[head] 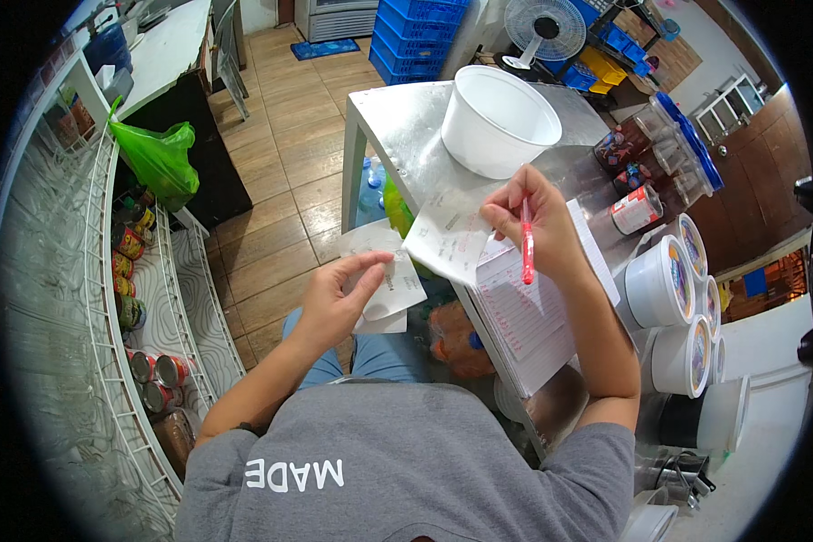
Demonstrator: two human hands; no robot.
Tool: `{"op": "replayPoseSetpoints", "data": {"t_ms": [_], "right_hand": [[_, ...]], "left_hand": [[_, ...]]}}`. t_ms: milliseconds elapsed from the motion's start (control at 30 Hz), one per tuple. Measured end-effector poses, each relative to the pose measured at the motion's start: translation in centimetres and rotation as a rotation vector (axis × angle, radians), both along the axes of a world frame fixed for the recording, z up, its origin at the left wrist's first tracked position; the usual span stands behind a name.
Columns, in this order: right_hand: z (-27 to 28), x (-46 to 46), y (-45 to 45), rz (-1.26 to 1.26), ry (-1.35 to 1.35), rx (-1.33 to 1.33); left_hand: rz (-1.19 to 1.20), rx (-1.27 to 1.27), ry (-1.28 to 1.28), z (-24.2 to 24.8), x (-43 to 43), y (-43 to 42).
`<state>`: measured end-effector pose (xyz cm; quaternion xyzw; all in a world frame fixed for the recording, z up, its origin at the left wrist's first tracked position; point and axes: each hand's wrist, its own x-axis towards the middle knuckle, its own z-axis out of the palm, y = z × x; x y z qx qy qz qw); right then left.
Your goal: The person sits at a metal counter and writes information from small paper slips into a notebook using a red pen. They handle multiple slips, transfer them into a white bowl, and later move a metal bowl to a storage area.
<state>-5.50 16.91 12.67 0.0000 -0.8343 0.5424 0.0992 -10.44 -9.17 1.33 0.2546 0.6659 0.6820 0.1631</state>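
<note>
My left hand pinches several thin paper slips bearing writing, off the left edge of the metal table. Between thumb and fingers, my right hand holds another paper slip, and a red pen is gripped in the same hand, pointing down. Below my right hand an open lined notebook with red handwriting lies along the table's near edge; my right forearm covers part of it. A white plastic tub, open at the top, stands just beyond the slips.
White lidded tubs, a red-and-white can and clear containers with blue lids line the table's right side. To the left are wire shelves with cans and a green plastic bag. Blue crates and a fan stand beyond.
</note>
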Motion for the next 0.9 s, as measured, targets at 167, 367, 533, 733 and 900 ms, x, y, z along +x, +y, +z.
{"op": "replayPoseSetpoints", "data": {"t_ms": [167,367,533,733,900], "right_hand": [[-1.3,-0.2,-0.9,0.099,-0.045,0.004],[-1.5,0.0,-2.0,0.143,-0.104,-0.123],[-1.1,1.6,-1.4,0.152,-0.265,-0.03],[-2.2,2.4,-0.8,0.187,-0.242,0.07],[-1.9,3.0,-0.3,0.078,-0.263,-0.094]], "left_hand": [[-0.138,0.171,-0.249,1.4,0.3,0.2],[-0.077,0.037,-0.1,1.5,0.8,0.4],[0.002,0.092,-0.09,0.9,-0.4,-0.1],[-0.005,0.057,-0.098,1.5,-0.2,0.2],[-0.003,0.03,-0.047,1.5,-0.1,0.4]]}}
